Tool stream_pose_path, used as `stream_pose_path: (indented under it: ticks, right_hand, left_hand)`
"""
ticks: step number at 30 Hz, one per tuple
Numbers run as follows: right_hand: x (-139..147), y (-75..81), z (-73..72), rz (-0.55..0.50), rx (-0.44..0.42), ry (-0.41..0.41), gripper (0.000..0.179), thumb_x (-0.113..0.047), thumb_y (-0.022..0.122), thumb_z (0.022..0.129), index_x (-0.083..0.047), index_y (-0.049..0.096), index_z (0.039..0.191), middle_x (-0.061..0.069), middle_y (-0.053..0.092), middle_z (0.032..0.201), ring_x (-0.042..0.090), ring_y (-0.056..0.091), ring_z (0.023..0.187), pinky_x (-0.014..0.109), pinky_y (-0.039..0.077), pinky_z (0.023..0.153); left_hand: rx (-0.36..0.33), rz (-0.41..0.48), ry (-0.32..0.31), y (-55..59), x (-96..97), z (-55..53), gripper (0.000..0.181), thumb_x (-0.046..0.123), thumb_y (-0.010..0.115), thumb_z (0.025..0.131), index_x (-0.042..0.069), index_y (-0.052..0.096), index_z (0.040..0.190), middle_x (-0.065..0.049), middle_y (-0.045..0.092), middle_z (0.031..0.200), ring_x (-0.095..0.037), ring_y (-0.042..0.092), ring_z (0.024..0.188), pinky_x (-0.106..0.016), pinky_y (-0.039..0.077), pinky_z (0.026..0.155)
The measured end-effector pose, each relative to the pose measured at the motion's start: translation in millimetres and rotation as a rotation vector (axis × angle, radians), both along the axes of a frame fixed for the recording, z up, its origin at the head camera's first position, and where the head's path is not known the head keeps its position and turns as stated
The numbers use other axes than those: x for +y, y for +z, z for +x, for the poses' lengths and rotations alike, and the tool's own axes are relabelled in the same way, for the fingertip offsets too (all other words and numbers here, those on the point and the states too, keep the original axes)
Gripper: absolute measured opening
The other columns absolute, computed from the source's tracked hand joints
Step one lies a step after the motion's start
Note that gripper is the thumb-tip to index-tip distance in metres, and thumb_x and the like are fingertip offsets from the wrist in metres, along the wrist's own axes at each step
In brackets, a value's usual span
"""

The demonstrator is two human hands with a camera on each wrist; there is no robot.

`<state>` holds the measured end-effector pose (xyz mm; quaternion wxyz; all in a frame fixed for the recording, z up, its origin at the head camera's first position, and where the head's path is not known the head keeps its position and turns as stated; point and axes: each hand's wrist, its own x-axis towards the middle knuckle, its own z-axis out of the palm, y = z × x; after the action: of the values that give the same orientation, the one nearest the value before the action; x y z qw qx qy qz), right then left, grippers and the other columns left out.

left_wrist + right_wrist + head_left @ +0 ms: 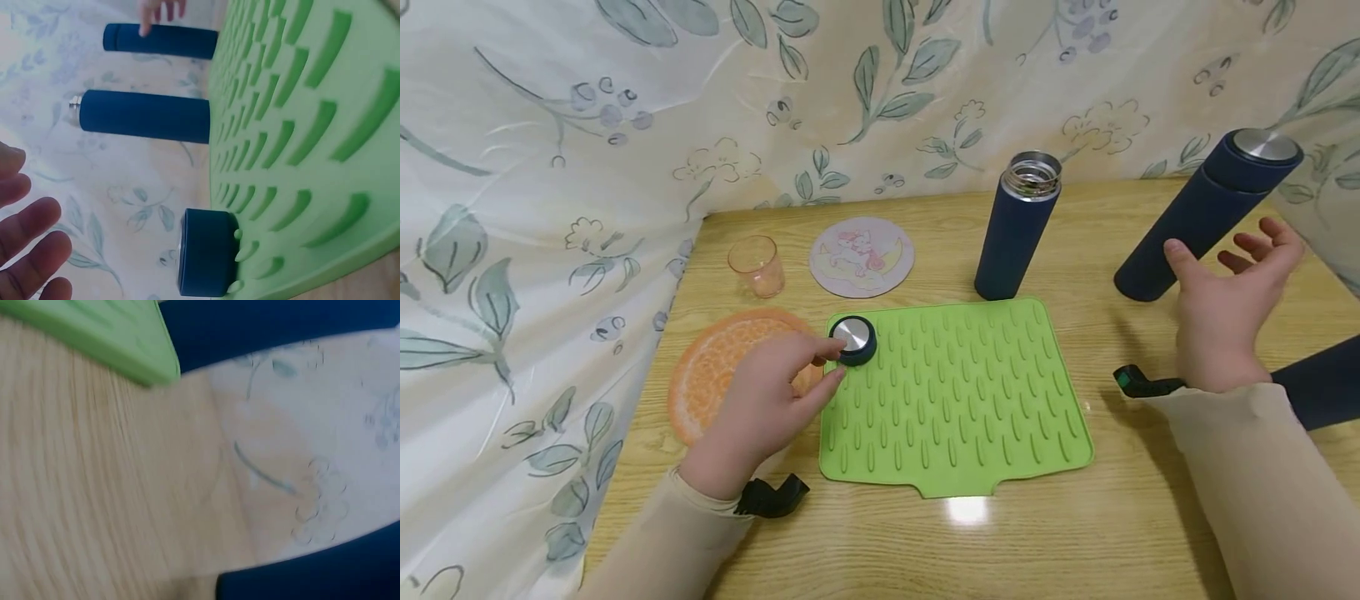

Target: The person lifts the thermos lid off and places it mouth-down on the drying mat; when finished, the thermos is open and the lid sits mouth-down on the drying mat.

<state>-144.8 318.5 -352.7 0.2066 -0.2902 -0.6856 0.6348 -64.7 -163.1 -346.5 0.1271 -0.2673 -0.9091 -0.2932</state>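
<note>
A dark blue lid (853, 340) with a silver top sits on the green ridged mat (955, 392), near its far left corner. My left hand (767, 392) is beside and above it, fingers loosely bent; the left wrist view shows the fingers (37, 225) apart from the lid. An uncapped dark blue flask (1017, 229) stands behind the mat, its steel neck bare. Farther right stands a capped flask (1206, 212). Close to it, my right hand (1232, 308) has its fingers spread, the thumb overlapping its side; contact cannot be told.
An orange-slice placemat (715, 375) lies partly under my left arm. Behind it are a small pinkish cup (758, 271) and a round unicorn coaster (862, 258). Another dark blue object (1326, 383) shows at the right edge by my wrist. A floral curtain (880, 108) borders the table.
</note>
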Motion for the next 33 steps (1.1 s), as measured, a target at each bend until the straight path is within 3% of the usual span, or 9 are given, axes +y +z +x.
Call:
stream_pose_path:
  ticks: [3,7,12,15,18,22,27,33]
  right_hand:
    - [8,-5.2,-11.6,-0.023,-0.054,0.063,0.105,-0.042,0.089,0.09,-0.05,0.016,0.165,-0.023,0.023,0.166,-0.004,0.025,0.148,0.021,0.027,0.127]
    - [14,-13.1,-24.4,-0.051,-0.035,0.13,0.115,-0.037,0.091,0.089,-0.053,0.009,0.168,-0.02,0.014,0.179,0.004,0.021,0.163,0.031,0.018,0.137]
    - [13,-20.6,-28.4,-0.045,-0.033,0.143,0.104,-0.034,0.089,0.093,-0.048,0.018,0.166,-0.019,0.023,0.178,0.007,0.025,0.164,0.038,0.014,0.139]
    - [11,-20.6,-24.7,-0.038,-0.061,0.121,0.102,-0.037,0.093,0.089,-0.046,0.025,0.164,-0.02,0.028,0.176,0.006,0.028,0.162,0.037,0.016,0.139]
    - [5,-18.2,-17.0,-0.049,-0.053,0.108,0.104,-0.036,0.097,0.084,-0.044,0.03,0.163,-0.02,0.034,0.173,0.005,0.033,0.159,0.035,0.02,0.138]
    - [-12,-9.9,5.4,-0.045,-0.009,0.106,0.099,-0.028,0.098,0.084,-0.039,0.036,0.161,-0.018,0.041,0.167,0.006,0.04,0.152,0.035,0.026,0.136]
    - [-43,2.4,35.1,0.012,0.185,0.124,0.092,-0.004,0.095,0.084,-0.028,0.044,0.157,-0.008,0.053,0.157,0.011,0.05,0.146,0.032,0.035,0.13]
    - [-83,14.0,65.8,0.185,0.378,0.204,0.092,0.016,0.091,0.075,-0.017,0.056,0.153,0.001,0.065,0.146,0.018,0.062,0.133,0.025,0.049,0.107]
  left_hand:
    - [0.043,0.011,-0.014,-2.8,-3.2,7.7,0.03,0.007,0.083,0.095,0.01,0.082,0.124,-0.001,0.083,0.112,-0.02,0.076,0.099,-0.046,0.063,0.085]
    - [0.064,0.009,-0.022,-7.4,-5.6,12.9,0.033,0.01,0.086,0.093,0.01,0.081,0.126,-0.003,0.083,0.114,-0.023,0.077,0.103,-0.047,0.063,0.087]
    - [0.007,-0.017,-0.031,-10.1,-8.3,17.2,0.05,0.014,0.089,0.092,0.008,0.074,0.139,-0.009,0.079,0.127,-0.03,0.075,0.115,-0.053,0.061,0.097]
    - [-0.033,-0.03,-0.035,-10.4,-8.9,19.7,0.058,0.018,0.09,0.092,0.008,0.07,0.145,-0.009,0.076,0.135,-0.031,0.072,0.124,-0.054,0.059,0.104]
    - [-0.045,-0.042,-0.049,-10.5,-7.7,19.3,0.058,0.02,0.09,0.092,0.008,0.07,0.145,-0.008,0.076,0.137,-0.03,0.071,0.127,-0.053,0.059,0.106]
    - [-0.041,-0.062,-0.086,-8.4,-4.6,18.0,0.055,0.022,0.09,0.093,0.009,0.071,0.143,-0.007,0.077,0.136,-0.029,0.072,0.127,-0.051,0.059,0.107]
    - [-0.024,-0.064,-0.121,-2.9,-1.2,16.8,0.054,0.024,0.09,0.093,0.011,0.072,0.142,-0.007,0.078,0.135,-0.028,0.073,0.126,-0.05,0.06,0.106]
    - [0.027,-0.076,-0.155,10.2,2.4,14.6,0.053,0.025,0.089,0.094,0.01,0.071,0.141,-0.008,0.077,0.136,-0.029,0.072,0.127,-0.05,0.06,0.107]
